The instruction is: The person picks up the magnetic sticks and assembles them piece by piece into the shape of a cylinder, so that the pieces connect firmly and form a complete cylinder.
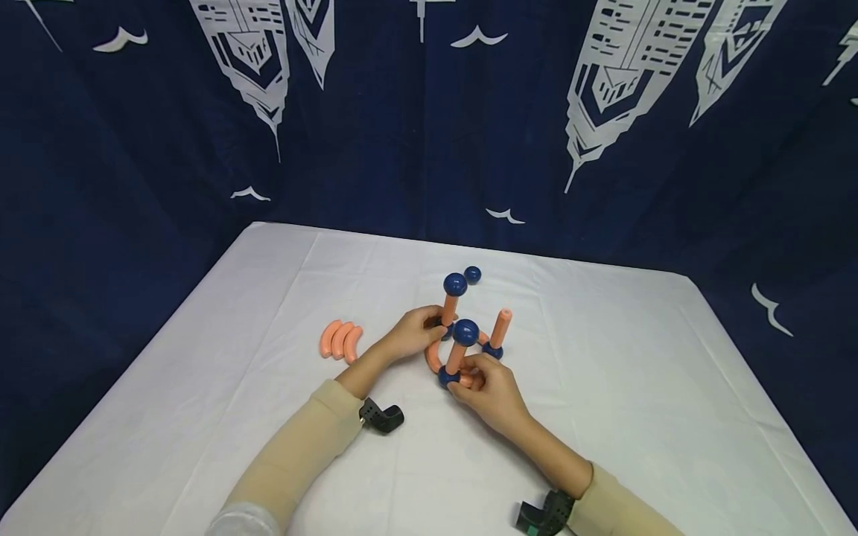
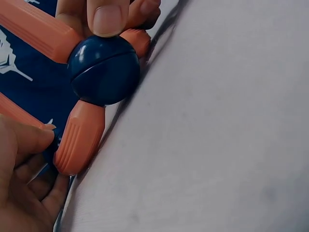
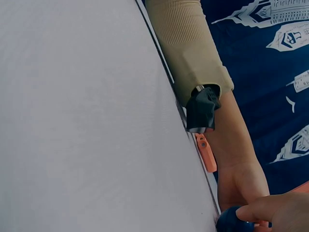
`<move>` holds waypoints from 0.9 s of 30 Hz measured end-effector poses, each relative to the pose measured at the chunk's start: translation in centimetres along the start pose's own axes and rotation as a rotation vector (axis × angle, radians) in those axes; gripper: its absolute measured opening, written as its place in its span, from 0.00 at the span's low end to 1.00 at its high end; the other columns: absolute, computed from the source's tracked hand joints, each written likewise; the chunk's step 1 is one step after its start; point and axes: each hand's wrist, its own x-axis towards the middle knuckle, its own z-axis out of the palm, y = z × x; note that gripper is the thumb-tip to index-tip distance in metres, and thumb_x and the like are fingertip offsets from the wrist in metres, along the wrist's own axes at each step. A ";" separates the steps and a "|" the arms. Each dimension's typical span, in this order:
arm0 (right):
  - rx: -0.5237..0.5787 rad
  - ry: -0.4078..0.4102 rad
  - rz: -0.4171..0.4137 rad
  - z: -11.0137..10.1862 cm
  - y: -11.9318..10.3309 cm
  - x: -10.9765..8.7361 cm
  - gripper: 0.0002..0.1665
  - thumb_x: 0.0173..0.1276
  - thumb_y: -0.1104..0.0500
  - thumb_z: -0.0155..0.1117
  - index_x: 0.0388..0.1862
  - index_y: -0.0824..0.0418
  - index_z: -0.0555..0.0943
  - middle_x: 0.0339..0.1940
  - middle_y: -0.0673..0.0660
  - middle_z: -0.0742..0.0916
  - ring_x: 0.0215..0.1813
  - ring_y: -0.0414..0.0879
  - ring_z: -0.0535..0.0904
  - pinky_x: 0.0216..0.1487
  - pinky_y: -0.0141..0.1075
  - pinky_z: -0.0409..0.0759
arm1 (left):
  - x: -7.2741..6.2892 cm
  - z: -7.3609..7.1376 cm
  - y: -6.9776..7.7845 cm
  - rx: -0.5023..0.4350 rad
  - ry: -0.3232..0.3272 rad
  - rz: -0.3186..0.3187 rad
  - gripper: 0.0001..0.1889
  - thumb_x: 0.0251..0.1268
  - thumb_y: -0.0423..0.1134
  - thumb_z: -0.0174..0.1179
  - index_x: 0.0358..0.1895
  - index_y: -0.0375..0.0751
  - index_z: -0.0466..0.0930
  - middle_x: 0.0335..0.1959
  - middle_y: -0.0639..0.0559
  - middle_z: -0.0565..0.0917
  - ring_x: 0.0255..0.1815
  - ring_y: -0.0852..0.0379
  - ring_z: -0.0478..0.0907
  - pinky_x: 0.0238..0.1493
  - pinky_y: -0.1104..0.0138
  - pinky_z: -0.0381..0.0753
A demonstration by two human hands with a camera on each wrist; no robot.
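A frame of orange rods and blue balls stands on the table. My left hand (image 1: 410,333) grips its left lower ball (image 2: 105,70), thumb pressed on top. From that ball rise an upright rod (image 1: 450,309) and a top ball (image 1: 455,284); a curved rod (image 1: 433,357) links it to the front lower ball (image 1: 448,377). My right hand (image 1: 494,391) pinches this front ball, its fingers around the adjoining curved rod. Above it, another upright rod (image 1: 457,358) carries a ball (image 1: 465,333). The right upright rod (image 1: 500,327) has a bare top and sits in a ball (image 1: 493,351).
Three loose curved orange rods (image 1: 337,340) lie side by side left of my left hand. A single blue ball (image 1: 472,275) is behind the frame. Black wrist cameras (image 1: 383,417) jut from both sleeves. A dark blue printed curtain (image 1: 415,149) hangs behind the white table (image 1: 637,387).
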 end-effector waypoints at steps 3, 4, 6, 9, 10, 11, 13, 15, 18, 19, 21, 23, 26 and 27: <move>-0.005 0.014 -0.004 0.2 -0.2 0.0 0.16 0.51 0.67 0.77 0.39 0.65 0.83 0.32 0.55 0.82 0.23 0.37 0.70 0.24 0.29 0.70 | 0.2 -0.2 0.0 0.000 -0.020 -0.008 0.16 0.68 0.31 0.56 0.57 0.34 0.78 0.56 0.43 0.81 0.60 0.49 0.75 0.63 0.59 0.70; -0.008 0.017 -0.004 0.2 -0.3 0.0 0.16 0.51 0.67 0.77 0.39 0.65 0.84 0.32 0.54 0.82 0.22 0.36 0.70 0.23 0.29 0.70 | 0.2 -0.2 0.0 -0.002 -0.026 -0.009 0.16 0.69 0.31 0.56 0.57 0.34 0.78 0.56 0.43 0.81 0.60 0.49 0.75 0.63 0.59 0.70; -0.019 0.021 -0.004 0.3 -0.3 0.0 0.16 0.51 0.67 0.77 0.39 0.65 0.84 0.32 0.54 0.82 0.22 0.36 0.70 0.23 0.29 0.70 | 0.3 -0.3 0.1 -0.003 -0.035 -0.010 0.16 0.69 0.31 0.56 0.57 0.33 0.78 0.56 0.42 0.81 0.61 0.48 0.75 0.63 0.58 0.70; -0.030 0.024 0.000 0.4 -0.4 -0.1 0.16 0.51 0.66 0.77 0.39 0.65 0.83 0.31 0.53 0.82 0.23 0.36 0.70 0.23 0.30 0.70 | 0.3 -0.3 0.1 0.000 -0.044 -0.012 0.16 0.69 0.31 0.55 0.57 0.33 0.77 0.57 0.41 0.80 0.62 0.47 0.74 0.64 0.58 0.70; -0.035 0.024 0.002 0.4 -0.4 -0.1 0.16 0.51 0.66 0.77 0.39 0.65 0.84 0.31 0.53 0.82 0.23 0.36 0.70 0.23 0.29 0.70 | 0.3 -0.3 0.1 -0.002 -0.046 -0.011 0.16 0.69 0.31 0.55 0.58 0.33 0.77 0.57 0.41 0.80 0.62 0.47 0.74 0.64 0.58 0.69; -0.038 0.024 0.003 0.4 -0.4 -0.1 0.16 0.51 0.66 0.77 0.40 0.65 0.83 0.31 0.53 0.82 0.23 0.36 0.70 0.23 0.30 0.70 | 0.4 -0.3 0.1 -0.001 -0.045 -0.011 0.16 0.69 0.31 0.55 0.58 0.33 0.77 0.57 0.41 0.80 0.62 0.47 0.74 0.64 0.58 0.69; -0.038 0.026 0.004 0.5 -0.4 -0.1 0.16 0.51 0.66 0.77 0.40 0.65 0.84 0.31 0.53 0.82 0.22 0.37 0.70 0.23 0.30 0.70 | 0.3 -0.2 0.1 -0.001 -0.043 -0.005 0.16 0.69 0.30 0.55 0.58 0.33 0.77 0.57 0.41 0.80 0.62 0.48 0.74 0.64 0.58 0.69; -0.039 0.025 0.000 0.5 -0.4 -0.1 0.16 0.51 0.66 0.77 0.40 0.65 0.84 0.32 0.53 0.82 0.22 0.37 0.70 0.23 0.30 0.70 | 0.3 -0.2 0.1 -0.004 -0.040 -0.004 0.16 0.69 0.30 0.55 0.58 0.33 0.77 0.57 0.41 0.80 0.62 0.48 0.74 0.64 0.58 0.69; -0.040 0.026 -0.002 0.5 -0.4 -0.1 0.16 0.51 0.66 0.77 0.39 0.65 0.84 0.31 0.53 0.82 0.22 0.36 0.70 0.23 0.30 0.70 | 0.1 -0.2 0.1 -0.006 -0.039 -0.006 0.18 0.69 0.30 0.54 0.60 0.34 0.76 0.59 0.42 0.79 0.63 0.48 0.73 0.65 0.58 0.68; -0.041 0.027 -0.003 0.5 -0.4 -0.1 0.16 0.51 0.66 0.78 0.39 0.65 0.84 0.31 0.53 0.82 0.22 0.36 0.70 0.23 0.30 0.70 | 0.0 -0.2 0.1 0.000 -0.036 -0.006 0.18 0.69 0.30 0.54 0.61 0.34 0.75 0.59 0.42 0.79 0.63 0.48 0.73 0.65 0.59 0.68; -0.042 0.029 -0.008 0.5 -0.4 -0.1 0.16 0.50 0.66 0.78 0.39 0.65 0.84 0.31 0.52 0.82 0.22 0.36 0.69 0.23 0.30 0.70 | -0.2 -0.1 0.1 0.014 -0.031 -0.007 0.20 0.68 0.30 0.55 0.63 0.34 0.74 0.59 0.42 0.79 0.62 0.49 0.74 0.64 0.59 0.69; -0.044 0.031 -0.015 0.5 -0.4 -0.2 0.16 0.50 0.66 0.78 0.39 0.65 0.84 0.31 0.52 0.81 0.22 0.36 0.70 0.23 0.30 0.70 | -0.4 -0.2 0.1 0.030 -0.018 0.001 0.21 0.67 0.30 0.55 0.64 0.33 0.73 0.59 0.41 0.79 0.61 0.48 0.75 0.63 0.59 0.70; -0.047 0.036 -0.023 0.5 -0.4 -0.2 0.16 0.50 0.66 0.78 0.38 0.65 0.84 0.30 0.52 0.81 0.22 0.36 0.70 0.23 0.30 0.70 | -0.9 -0.3 0.1 0.053 0.012 0.005 0.23 0.66 0.30 0.56 0.64 0.33 0.73 0.59 0.41 0.79 0.60 0.48 0.76 0.61 0.59 0.73; -0.046 0.037 -0.023 0.5 -0.4 -0.2 0.16 0.50 0.65 0.78 0.38 0.65 0.84 0.30 0.52 0.81 0.23 0.36 0.70 0.23 0.30 0.70 | -1.2 -0.4 0.1 0.059 0.023 0.001 0.23 0.66 0.30 0.56 0.64 0.34 0.72 0.59 0.41 0.78 0.60 0.48 0.76 0.60 0.60 0.73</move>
